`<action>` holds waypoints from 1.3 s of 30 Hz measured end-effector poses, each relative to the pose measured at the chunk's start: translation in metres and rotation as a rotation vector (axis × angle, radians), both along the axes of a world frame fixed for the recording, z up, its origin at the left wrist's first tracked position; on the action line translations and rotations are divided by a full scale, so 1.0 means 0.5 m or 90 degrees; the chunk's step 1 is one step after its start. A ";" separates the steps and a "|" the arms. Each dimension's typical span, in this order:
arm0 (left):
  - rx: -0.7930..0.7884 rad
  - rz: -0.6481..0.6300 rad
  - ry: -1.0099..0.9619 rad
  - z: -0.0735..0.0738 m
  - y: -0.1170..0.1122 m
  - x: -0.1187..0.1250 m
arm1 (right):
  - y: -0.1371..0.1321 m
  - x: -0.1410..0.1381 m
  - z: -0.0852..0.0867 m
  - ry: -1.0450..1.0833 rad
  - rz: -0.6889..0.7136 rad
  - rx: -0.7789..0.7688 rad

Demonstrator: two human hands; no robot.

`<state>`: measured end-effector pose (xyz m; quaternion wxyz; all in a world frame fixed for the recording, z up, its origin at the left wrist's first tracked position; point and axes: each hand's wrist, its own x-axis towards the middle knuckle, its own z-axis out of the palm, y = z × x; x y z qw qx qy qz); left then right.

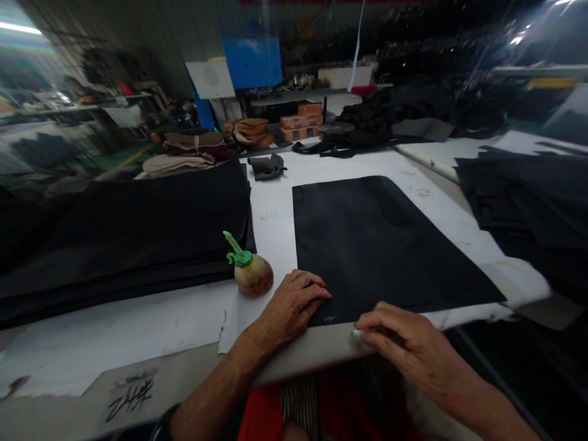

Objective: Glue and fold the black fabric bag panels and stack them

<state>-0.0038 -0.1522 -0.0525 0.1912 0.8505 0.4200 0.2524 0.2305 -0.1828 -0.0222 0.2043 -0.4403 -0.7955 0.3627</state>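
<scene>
A black rectangular sheet of cloth or thin leather (376, 245) lies flat on white paper at the table's front. My left hand (294, 303) rests on its near left corner, fingers slightly bent and pressing down, holding nothing. Just past the sheet's front edge, my right hand (402, 337) pinches a small white piece (357, 334) that looks like chalk, mostly hidden by the fingers. A faint pale mark shows on the sheet between the hands. Left of my left hand stands a round tan-and-brown gourd-shaped thing (253, 275) with a green stem-like top.
A thick stack of black sheets (138, 214) covers the left side. More black pieces (537, 208) are piled at right. Behind are a dark scrap (266, 166), folded cloth bundles (195, 147), reddish-brown boxes (301, 122) and a black heap (381, 119). The table edge (312, 355) runs close in front.
</scene>
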 end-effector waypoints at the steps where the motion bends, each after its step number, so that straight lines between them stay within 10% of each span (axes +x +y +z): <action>1: 0.003 -0.001 0.000 -0.001 0.000 0.000 | 0.006 -0.013 -0.006 -0.009 0.013 0.031; 17: -0.013 0.001 0.012 -0.006 0.004 0.000 | 0.009 -0.131 -0.057 -0.138 -0.001 0.141; 29: -0.008 0.001 0.006 -0.006 0.004 -0.001 | -0.001 -0.036 -0.041 -0.224 -0.073 0.159; 39: -0.012 -0.004 0.006 -0.005 0.003 -0.002 | 0.005 -0.105 -0.038 -0.283 -0.018 0.182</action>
